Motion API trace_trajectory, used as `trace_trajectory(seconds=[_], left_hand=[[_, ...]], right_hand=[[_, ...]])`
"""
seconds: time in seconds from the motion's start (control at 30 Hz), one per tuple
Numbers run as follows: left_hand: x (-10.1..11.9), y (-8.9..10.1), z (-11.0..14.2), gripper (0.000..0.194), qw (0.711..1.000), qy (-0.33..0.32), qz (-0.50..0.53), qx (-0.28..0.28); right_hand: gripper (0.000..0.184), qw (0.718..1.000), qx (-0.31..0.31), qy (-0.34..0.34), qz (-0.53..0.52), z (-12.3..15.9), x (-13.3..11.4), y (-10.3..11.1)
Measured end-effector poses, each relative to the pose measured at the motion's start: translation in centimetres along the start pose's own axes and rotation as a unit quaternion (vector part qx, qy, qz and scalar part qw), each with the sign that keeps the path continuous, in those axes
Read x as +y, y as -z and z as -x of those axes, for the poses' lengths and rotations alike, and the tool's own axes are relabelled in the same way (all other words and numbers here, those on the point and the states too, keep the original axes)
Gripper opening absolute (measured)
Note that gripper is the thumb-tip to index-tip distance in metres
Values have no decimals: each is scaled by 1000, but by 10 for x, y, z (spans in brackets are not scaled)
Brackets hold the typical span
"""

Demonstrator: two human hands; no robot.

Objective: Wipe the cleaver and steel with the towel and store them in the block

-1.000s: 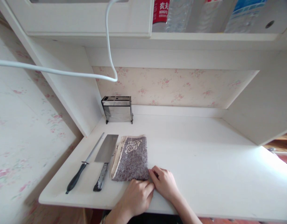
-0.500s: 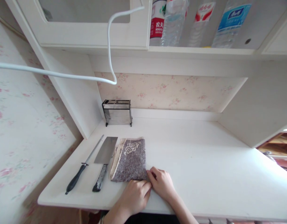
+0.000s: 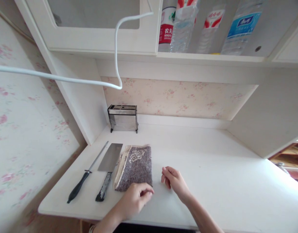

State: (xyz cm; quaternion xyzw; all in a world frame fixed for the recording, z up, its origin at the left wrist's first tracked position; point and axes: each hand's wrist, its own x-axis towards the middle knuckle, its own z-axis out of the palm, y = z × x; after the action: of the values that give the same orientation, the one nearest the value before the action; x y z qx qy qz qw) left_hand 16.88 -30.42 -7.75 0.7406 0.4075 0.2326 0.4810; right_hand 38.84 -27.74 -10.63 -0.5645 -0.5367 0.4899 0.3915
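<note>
A folded towel (image 3: 137,166), brown-grey with a cream pattern and cream edge, lies on the white desk. At its front edge is my left hand (image 3: 136,199), which holds nothing; the thumb is apart from the bent index finger. To the towel's right, apart from it, my right hand (image 3: 174,181) is closed with curled fingers, and nothing shows in it. Left of the towel lies a cleaver (image 3: 110,157), its worn dark handle towards me. Farther left is a honing steel (image 3: 79,187) with a black handle.
A metal knife block (image 3: 123,120) with a black frame stands at the back left. Overhead, a white cable (image 3: 66,78) crosses in front of the cabinet. Several plastic bottles (image 3: 243,26) stand on the upper shelf (image 3: 212,59). A side panel (image 3: 272,110) bounds the desk on the right.
My hands have moved apart: the right lifted off the towel's corner and shifted right, the left moved slightly left and its thumb came away from the fingers. The view has shifted a little.
</note>
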Motion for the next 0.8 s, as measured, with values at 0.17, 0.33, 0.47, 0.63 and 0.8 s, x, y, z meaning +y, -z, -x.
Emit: trace_trajectory(seconds=[0.17,0.33,0.47,0.63,0.8], left_hand=[[13,103,-18,24,984,43,148,87],[8,202,-82,24,867,31,348,355],[-6,258,-124,17,826,32,351,439],[-20,298,-151,22,798,42,322,508],[-23,316,-169,39,803,40,315,504]], right_hand=[[37,999,4,14,-40,-53,-29,20],[31,999,-32,5,-11,-137,-70,2],[32,996,-83,9,15,-194,-110,-27],[62,997,-45,46,30,-239,-157,-59],[75,997,-16,77,24,-266,-183,-75]])
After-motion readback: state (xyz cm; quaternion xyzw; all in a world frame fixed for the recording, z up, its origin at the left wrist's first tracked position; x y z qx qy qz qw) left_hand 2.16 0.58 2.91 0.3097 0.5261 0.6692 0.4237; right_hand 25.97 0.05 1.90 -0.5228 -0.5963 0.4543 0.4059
